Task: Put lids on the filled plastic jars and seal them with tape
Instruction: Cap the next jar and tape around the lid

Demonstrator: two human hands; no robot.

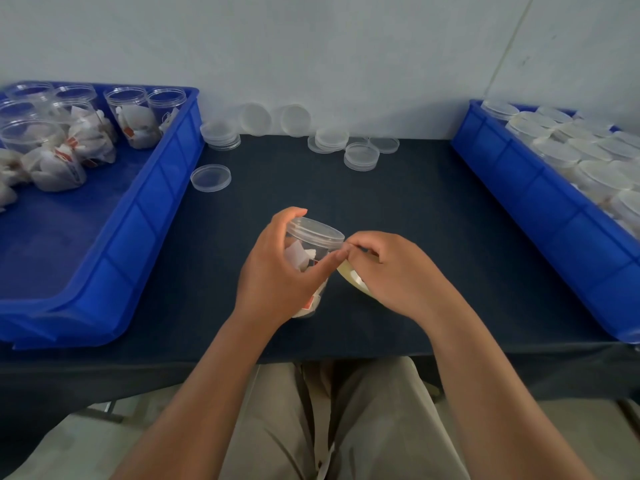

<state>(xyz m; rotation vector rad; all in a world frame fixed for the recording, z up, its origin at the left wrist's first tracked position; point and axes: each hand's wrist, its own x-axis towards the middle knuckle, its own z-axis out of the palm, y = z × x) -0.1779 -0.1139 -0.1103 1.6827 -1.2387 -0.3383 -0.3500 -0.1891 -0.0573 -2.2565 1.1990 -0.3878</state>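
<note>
Clear plastic jar (309,251), stuffed with white packets, sits mid-table inside the left hand (273,275) – fingers curl round its far side, thumb lies across the front wall, so the grip wraps the body below the lid (317,231). The lid is already on and the jar is tilted; can't tell if its base touches the dark table (415,220). The right hand (394,271) is just beside the jar on its right, fingers curled over a yellowish tape roll (350,277), fingertips pinched right at the lid's rim – the roll is mostly hidden under the palm. Blue bin on the left (145,216) holds open filled jars (133,116). Blue bin on the right (540,199) holds lidded jars (588,164). Loose clear lids (210,177) lie along the table's far edge, some stacked, two leaning on the wall.
</note>
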